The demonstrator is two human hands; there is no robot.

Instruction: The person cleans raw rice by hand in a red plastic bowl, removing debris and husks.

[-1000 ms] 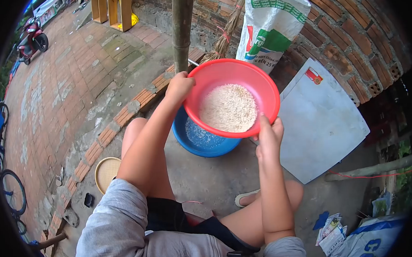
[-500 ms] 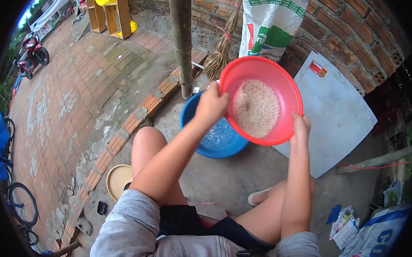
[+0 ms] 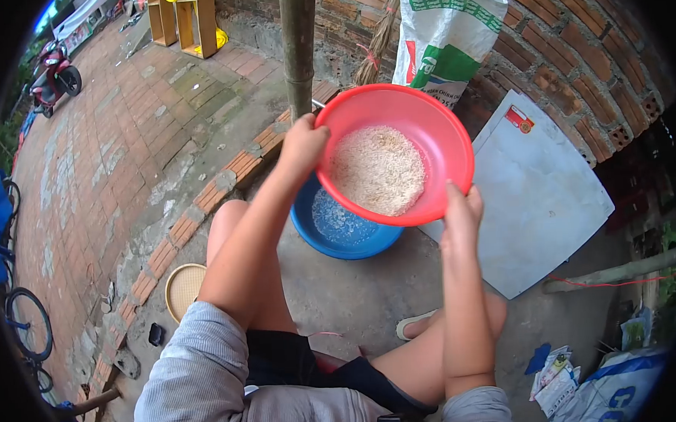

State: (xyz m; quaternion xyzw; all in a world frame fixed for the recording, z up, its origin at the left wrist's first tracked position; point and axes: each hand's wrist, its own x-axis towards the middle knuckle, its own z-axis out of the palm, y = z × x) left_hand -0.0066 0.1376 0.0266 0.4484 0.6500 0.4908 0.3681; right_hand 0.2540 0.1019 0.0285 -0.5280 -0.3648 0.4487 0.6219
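Observation:
Between my hands is a red plastic basin [image 3: 445, 150], raised off the ground and tilted a little. Pale grains that look like rice [image 3: 379, 169] lie in a heap across its bottom. My left hand [image 3: 305, 146] grips the rim on the left side, and my right hand [image 3: 462, 209] clasps it at the lower right. Partly hidden underneath, a blue basin [image 3: 347, 250] stands on the concrete floor with whitish bits [image 3: 337, 217] scattered inside.
A bamboo post [image 3: 299, 54] rises just beyond the basins. Behind are a straw broom [image 3: 380, 47], a white-green sack [image 3: 451, 36] and a brick wall [image 3: 554, 58]. A white board [image 3: 541, 194] lies to the right. At left are a woven tray [image 3: 184, 289] and a brick edging [image 3: 180, 229].
Both hands have moved the red basin to the left, more over the blue basin. The grains have shifted and spread within it.

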